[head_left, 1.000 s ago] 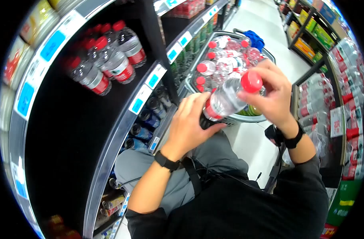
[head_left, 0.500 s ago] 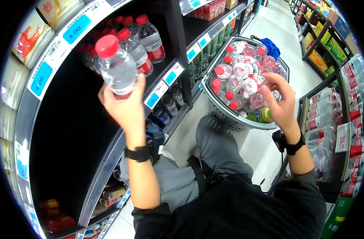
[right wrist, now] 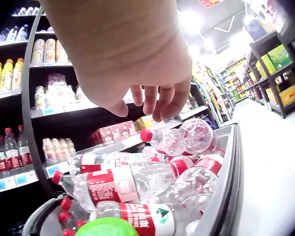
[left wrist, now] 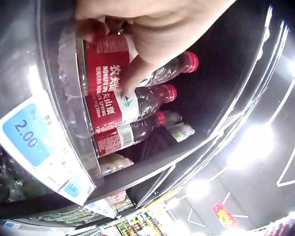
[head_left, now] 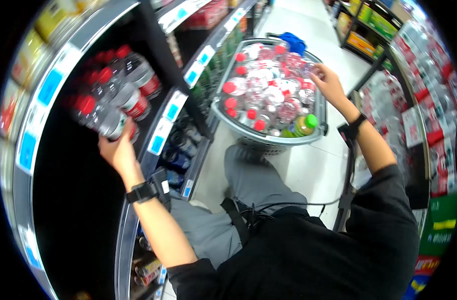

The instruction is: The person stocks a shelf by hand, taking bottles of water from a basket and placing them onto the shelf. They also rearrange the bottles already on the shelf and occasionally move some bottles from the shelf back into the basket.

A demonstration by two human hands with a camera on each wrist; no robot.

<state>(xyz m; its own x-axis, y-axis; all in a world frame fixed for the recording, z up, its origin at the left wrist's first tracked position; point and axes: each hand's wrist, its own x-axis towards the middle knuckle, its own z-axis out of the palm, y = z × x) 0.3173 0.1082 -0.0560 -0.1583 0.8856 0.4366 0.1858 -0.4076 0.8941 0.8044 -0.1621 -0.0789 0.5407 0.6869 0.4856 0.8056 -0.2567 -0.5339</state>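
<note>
At the front of the dark shelf on the left, my left hand (head_left: 118, 154) grips a red-capped water bottle (head_left: 107, 119) low on its body. In the left wrist view the thumb lies across the red label (left wrist: 105, 64) of that bottle; the other fingers are mostly hidden behind the hand. More red-capped bottles (head_left: 133, 102) stand right beside it. My right hand (head_left: 331, 86) hovers at the right side of a grey shopping basket (right wrist: 231, 167), fingers loosely bent and holding nothing. Clear water bottles (right wrist: 110, 187) lie heaped in the basket, along with a green-capped bottle (head_left: 303, 126).
Price tags (left wrist: 32, 132) line the shelf's front edge. Dark cans (head_left: 176, 157) sit on the shelf below. A blue cloth (head_left: 293, 42) hangs at the basket's far end. Along the right of the aisle stand wrapped bottle packs (head_left: 388, 120). My knees are between shelf and basket.
Both hands were at one bottle above my lap; the left hand then carried it to the shelf, where it now stands in the row. My emptied right hand has moved to the basket's side.
</note>
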